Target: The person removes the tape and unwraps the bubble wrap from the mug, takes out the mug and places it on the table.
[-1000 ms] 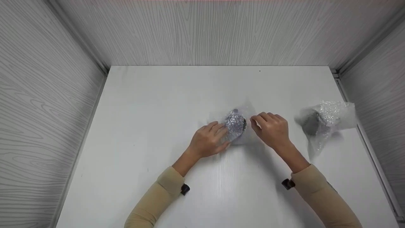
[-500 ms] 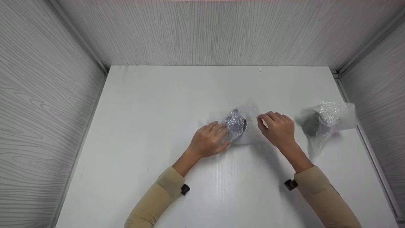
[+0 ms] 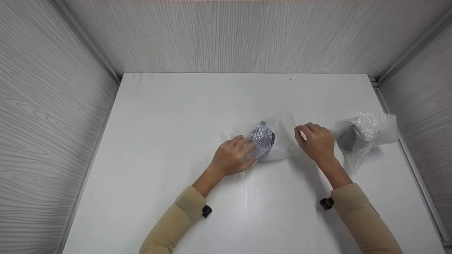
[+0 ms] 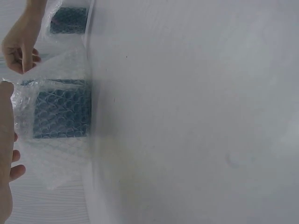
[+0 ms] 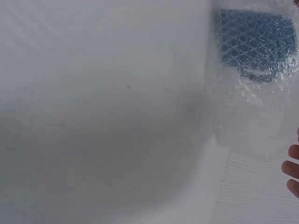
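A blue cup-shaped thing [image 3: 263, 137] stands inside clear bubble wrap [image 3: 284, 123] right of the table's middle. Through the bubbles its straight side shows in the left wrist view, where the wrapped thing [image 4: 63, 112] looks dark blue. My left hand [image 3: 231, 155] holds the wrapped thing from its left, fingers on top and thumb along the near side. To its right, my right hand [image 3: 317, 141] pinches the outer edge of the bubble wrap between thumb and fingers, and the sheet stretches toward it. In the right wrist view only some fingertips [image 5: 292, 168] show.
A second bundle of bubble wrap [image 3: 374, 127] with a dark, rounded thing [image 3: 348, 137] in it lies at the right edge of the white table [image 3: 169, 116]. Wood-grain panels [image 3: 226, 35] wall the table at the back and both sides.
My right hand has moved to the right, drawing the edge of the bubble wrap out from the blue thing. My left hand has stayed in place.
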### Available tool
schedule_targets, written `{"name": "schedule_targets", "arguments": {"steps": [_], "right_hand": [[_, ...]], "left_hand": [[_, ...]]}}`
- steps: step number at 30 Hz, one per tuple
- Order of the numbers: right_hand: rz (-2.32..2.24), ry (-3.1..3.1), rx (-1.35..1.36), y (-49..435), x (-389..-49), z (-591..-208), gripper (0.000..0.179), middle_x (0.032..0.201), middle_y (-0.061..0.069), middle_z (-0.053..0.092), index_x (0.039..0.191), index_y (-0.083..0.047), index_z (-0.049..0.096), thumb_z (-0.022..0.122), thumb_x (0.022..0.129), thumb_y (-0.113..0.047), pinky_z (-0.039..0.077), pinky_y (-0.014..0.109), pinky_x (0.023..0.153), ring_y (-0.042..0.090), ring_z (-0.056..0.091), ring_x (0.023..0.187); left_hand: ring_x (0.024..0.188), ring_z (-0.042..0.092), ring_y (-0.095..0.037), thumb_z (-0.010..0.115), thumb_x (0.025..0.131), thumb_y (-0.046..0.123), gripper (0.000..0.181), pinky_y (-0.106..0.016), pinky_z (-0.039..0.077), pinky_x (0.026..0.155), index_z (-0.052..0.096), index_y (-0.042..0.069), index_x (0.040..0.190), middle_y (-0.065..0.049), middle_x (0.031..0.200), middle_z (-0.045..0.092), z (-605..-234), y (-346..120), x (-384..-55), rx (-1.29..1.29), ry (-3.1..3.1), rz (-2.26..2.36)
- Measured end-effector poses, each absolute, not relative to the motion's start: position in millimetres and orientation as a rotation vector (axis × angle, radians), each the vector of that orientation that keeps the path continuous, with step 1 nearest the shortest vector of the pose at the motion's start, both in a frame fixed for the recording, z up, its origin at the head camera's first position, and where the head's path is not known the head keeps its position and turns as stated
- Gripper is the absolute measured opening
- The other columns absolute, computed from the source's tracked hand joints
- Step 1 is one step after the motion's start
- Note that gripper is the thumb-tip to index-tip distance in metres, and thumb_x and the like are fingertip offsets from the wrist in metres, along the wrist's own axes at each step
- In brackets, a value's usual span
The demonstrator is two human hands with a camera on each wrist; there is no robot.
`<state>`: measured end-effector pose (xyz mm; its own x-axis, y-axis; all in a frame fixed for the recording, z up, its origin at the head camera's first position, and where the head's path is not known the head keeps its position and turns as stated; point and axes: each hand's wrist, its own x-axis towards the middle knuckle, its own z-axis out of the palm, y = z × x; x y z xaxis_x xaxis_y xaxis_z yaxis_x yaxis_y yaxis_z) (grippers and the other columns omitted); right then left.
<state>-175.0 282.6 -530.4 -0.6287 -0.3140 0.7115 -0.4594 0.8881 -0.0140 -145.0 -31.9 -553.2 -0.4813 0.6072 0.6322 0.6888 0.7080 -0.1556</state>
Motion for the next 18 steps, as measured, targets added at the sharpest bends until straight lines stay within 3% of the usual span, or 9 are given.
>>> {"name": "schedule_targets", "arguments": {"steps": [18], "right_hand": [[0.205, -2.37, 0.441, 311, -191, -550, 0.012, 0.075, 0.015, 0.075, 0.085, -0.003, 0.078, 0.077, 0.091, -0.013, 0.051, 0.045, 0.045, 0.033, 0.067, 0.054]], "left_hand": [[0.108, 0.075, -0.021, 0.073, 0.092, 0.056, 0.046, -0.03, 0.065, 0.081, 0.076, 0.018, 0.118, -0.001, 0.117, 0.078, -554, -32, -144, -0.967, -2.228, -0.128]]}}
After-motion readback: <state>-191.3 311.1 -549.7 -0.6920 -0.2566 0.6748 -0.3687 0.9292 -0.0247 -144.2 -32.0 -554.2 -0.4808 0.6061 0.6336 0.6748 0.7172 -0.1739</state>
